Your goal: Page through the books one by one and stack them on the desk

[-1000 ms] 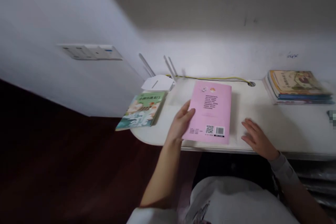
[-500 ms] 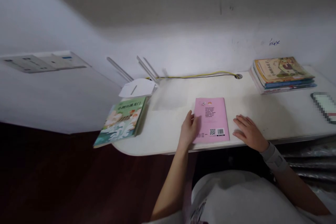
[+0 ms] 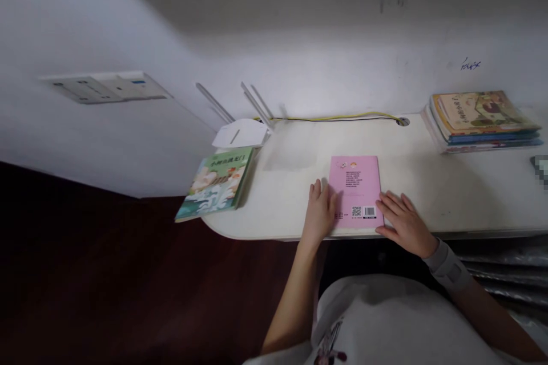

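Note:
A pink book (image 3: 356,191) lies back cover up near the front edge of the white desk (image 3: 274,205), its barcode and QR code toward me. My left hand (image 3: 319,209) rests against its left edge with the fingers stretched out. Against the right edge, my right hand (image 3: 405,221) lies with fingers extended and its fingertips touching the cover. Neither hand is wrapped round the book. A grey band (image 3: 447,265) circles my right wrist.
At the left end, a green picture book (image 3: 216,185) overhangs the desk edge, in front of a white router (image 3: 240,134) with raised antennas. Yellow and black cables (image 3: 334,118) run along the wall to a hole. A stack of books (image 3: 483,122) stands at the back right.
My right hand has moved left and now touches the pink book's right edge. My left hand stays at the left edge. The whole view has shifted, with the desk things appearing farther right.

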`<state>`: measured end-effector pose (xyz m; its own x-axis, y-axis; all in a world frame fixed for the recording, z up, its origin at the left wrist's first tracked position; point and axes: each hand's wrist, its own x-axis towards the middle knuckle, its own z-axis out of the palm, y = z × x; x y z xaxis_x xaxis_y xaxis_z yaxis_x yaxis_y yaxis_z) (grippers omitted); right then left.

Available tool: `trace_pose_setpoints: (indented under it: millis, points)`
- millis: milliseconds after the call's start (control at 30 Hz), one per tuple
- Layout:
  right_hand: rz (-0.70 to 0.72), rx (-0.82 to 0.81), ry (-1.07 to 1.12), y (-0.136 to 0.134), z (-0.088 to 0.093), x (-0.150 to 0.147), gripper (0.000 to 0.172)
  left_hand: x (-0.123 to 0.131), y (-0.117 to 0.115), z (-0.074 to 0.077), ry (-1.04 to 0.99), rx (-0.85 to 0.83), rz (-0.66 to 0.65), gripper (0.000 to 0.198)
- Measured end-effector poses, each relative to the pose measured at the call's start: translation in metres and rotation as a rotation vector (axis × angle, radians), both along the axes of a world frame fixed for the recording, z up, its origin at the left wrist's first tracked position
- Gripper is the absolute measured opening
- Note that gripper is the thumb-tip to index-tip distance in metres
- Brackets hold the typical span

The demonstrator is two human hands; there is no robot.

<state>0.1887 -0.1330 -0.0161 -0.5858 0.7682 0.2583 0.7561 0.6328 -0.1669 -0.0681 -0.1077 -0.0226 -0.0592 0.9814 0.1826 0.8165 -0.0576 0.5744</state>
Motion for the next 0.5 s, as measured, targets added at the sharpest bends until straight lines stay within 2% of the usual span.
trace_pose_setpoints:
  millis: [167, 300, 400, 467, 500]
  points:
    - [-0.005, 0.005, -0.001, 0.000, 0.000, 0.001, 0.053, 0.001, -0.004, 0.019, -0.081, -0.019, -0.012, 0.052]
    - [-0.005, 0.000, 0.003, 0.000, 0.002, -0.001, 0.052, 0.001, -0.022, 0.042, -0.248, -0.050, -0.043, 0.054]
    - [-0.007, -0.003, 0.022, -0.001, 0.003, -0.003, 0.051, 0.012, -0.040, 0.055, -0.447, -0.035, -0.243, 0.060]
    - [0.003, -0.010, 0.047, 0.000, 0.005, -0.002, 0.050, 0.029, -0.047, 0.058, -0.495, 0.038, -0.369, 0.072]
    - [0.010, -0.016, 0.067, 0.000, 0.007, 0.000, 0.048, 0.040, -0.047, 0.058, -0.480, 0.098, -0.385, 0.078]
